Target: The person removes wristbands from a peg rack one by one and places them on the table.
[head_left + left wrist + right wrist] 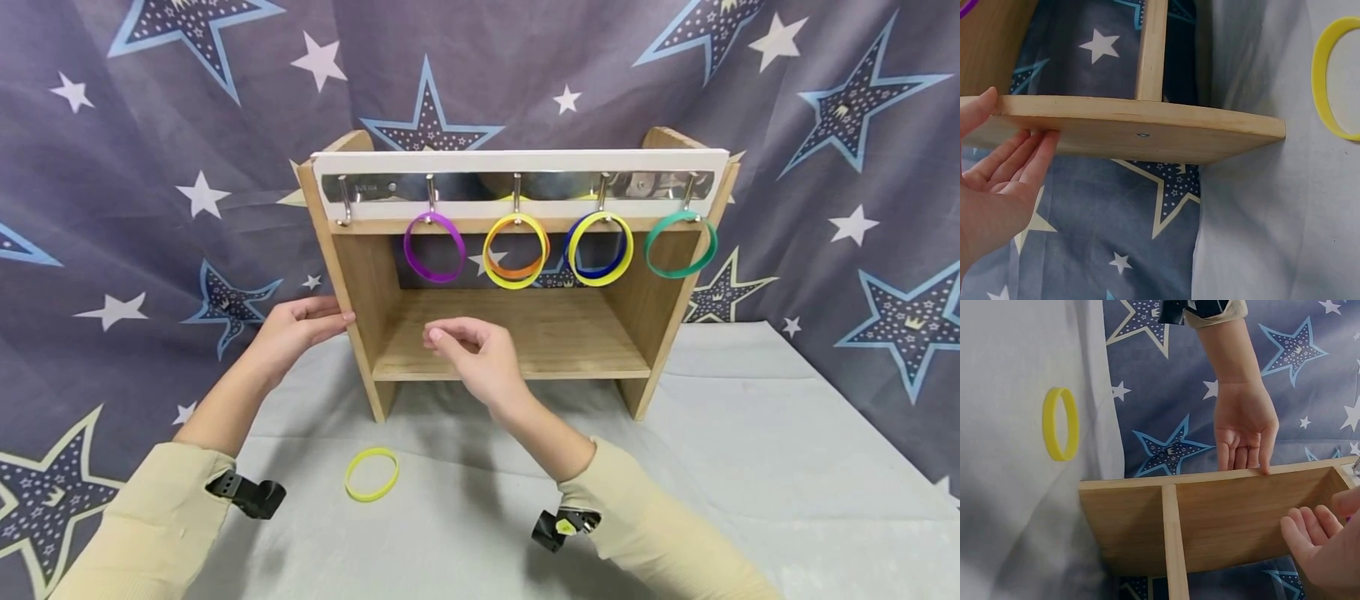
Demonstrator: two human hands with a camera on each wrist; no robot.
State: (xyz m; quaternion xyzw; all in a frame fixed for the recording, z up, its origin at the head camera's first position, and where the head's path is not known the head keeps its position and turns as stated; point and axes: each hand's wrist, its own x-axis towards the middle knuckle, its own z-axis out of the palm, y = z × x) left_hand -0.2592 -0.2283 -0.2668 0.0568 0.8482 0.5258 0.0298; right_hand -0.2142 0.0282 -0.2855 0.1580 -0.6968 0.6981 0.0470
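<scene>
My left hand [300,323] rests against the left side panel [1141,140] of a wooden shelf unit [510,332]. Its thumb lies at the panel's front edge, and the nearly straight fingers touch the outer face. Loosely curled, my right hand [480,358] hovers in front of the unit's opening with nothing visible in its fingers. From the hooks on the metal strip [465,185] hang silicone wristbands: purple [409,258], yellow [517,284] with orange, yellow [628,250] with blue, and green [678,273]. Another yellow wristband [372,498] lies on the table.
Grey cloth covers the table [750,467] beneath the unit. Behind it hangs a dark curtain [525,75] printed with stars. Black wrist cameras [258,498] sit on both sleeves.
</scene>
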